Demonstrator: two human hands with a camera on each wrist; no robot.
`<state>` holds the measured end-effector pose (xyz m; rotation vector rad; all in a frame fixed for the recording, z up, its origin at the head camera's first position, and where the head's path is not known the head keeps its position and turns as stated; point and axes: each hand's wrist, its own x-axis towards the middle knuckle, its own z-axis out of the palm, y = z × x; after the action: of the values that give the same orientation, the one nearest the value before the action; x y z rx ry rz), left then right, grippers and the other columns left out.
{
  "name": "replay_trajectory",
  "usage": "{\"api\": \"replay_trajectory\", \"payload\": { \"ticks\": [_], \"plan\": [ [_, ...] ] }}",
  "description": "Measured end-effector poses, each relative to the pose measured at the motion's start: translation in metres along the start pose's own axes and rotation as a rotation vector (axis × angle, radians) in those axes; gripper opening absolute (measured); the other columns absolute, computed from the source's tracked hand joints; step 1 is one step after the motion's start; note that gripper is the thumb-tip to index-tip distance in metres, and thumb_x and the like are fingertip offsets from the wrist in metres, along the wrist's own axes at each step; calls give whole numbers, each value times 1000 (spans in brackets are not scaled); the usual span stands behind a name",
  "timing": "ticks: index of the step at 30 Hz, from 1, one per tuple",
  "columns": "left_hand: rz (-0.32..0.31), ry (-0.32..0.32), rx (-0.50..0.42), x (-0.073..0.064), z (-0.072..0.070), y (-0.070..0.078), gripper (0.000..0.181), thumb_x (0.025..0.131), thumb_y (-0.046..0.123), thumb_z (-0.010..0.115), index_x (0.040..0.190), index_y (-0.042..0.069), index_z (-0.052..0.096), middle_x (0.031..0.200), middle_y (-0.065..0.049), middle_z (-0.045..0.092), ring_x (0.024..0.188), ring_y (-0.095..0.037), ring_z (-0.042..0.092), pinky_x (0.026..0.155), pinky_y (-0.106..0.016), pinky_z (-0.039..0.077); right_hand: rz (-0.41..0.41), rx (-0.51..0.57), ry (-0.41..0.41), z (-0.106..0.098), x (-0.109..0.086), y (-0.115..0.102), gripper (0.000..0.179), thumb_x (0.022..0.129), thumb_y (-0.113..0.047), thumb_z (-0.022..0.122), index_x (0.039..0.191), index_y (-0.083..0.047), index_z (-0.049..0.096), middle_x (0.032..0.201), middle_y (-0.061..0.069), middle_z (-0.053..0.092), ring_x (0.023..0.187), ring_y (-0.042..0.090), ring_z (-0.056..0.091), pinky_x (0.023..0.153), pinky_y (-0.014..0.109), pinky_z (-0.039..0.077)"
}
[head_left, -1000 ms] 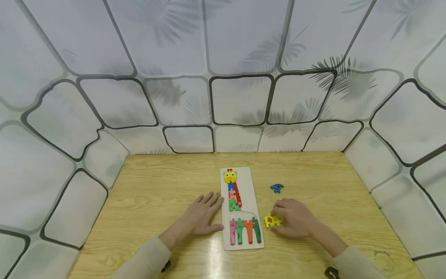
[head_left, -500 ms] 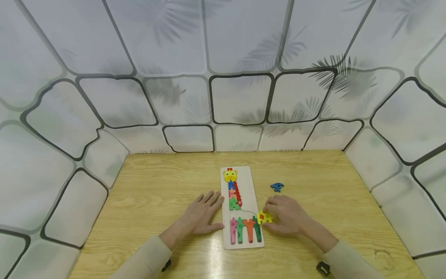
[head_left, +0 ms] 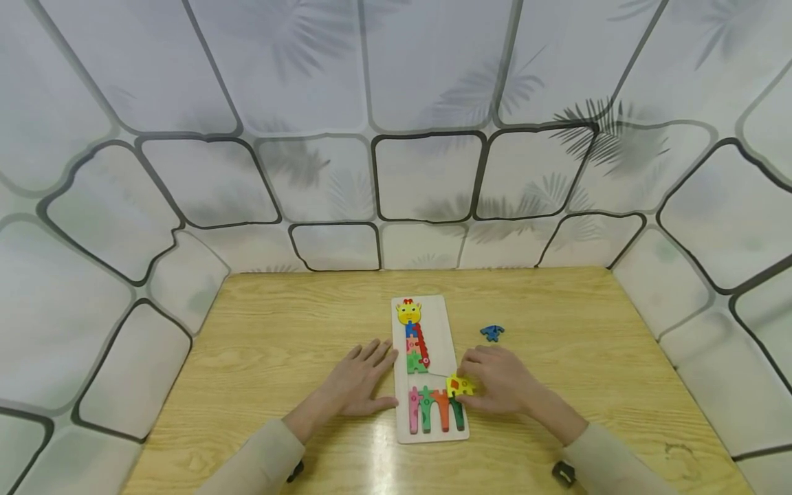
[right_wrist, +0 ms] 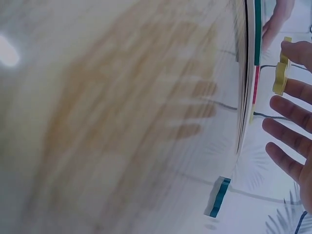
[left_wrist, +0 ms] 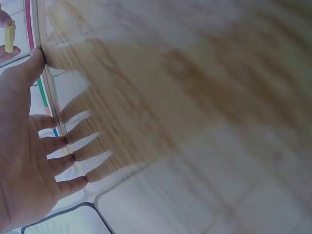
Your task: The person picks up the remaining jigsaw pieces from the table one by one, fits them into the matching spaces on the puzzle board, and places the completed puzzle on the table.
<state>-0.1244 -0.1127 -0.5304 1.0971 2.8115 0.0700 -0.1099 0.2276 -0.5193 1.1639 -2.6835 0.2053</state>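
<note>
Between the thumb and index finger of my right hand (head_left: pixel 498 379) is a yellow puzzle piece (head_left: pixel 458 386) with a red diamond. It is held over the right side of a pale giraffe puzzle board (head_left: pixel 436 323), above the dark green leg piece (head_left: pixel 456 412). In the right wrist view the yellow piece (right_wrist: pixel 281 78) is pinched, the other fingers spread. My left hand (head_left: pixel 359 381) lies flat on the table, fingertips and thumb at the board's left edge. Head, neck and leg pieces sit in the board; the body area between them shows bare board beside the yellow piece.
A blue puzzle piece (head_left: pixel 492 333) lies on the wooden table (head_left: pixel 297 309), right of the board and beyond my right hand. Patterned white fabric walls (head_left: pixel 427 179) stand at the table's back and sides.
My right hand has carried the yellow puzzle piece left, from the table beside the board to over the board's right side. My left hand has stayed put.
</note>
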Motion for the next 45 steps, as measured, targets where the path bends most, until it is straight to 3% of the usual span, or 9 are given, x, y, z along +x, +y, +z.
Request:
{"api": "replay_trajectory", "payload": {
  "ticks": [13,29,45],
  "plan": [
    [0,2,12,1,2,-1,93,99,75,48,167,14,33,174,-14,33,159,-38,36,126,-58,40,43,-5,-18,-1,14,-9,36,89,-61,76,102,-28,74,101,-11,72,91,8,66,80,31,58],
    [0,8,14,0,1,-1,93,99,76,48,166,14,34,173,-14,34,159,-38,37,125,-58,40,40,26,-80,3,30,-19,37,91,-60,74,104,-26,75,103,-9,72,92,10,67,80,30,59],
    [-6,-10,-3,0,0,0,93,99,76,46,167,14,33,174,-14,33,159,-38,36,126,-59,39,-2,-16,-95,11,39,-21,40,94,-64,69,107,-26,76,103,-10,73,89,7,64,80,28,59]
  ]
}}
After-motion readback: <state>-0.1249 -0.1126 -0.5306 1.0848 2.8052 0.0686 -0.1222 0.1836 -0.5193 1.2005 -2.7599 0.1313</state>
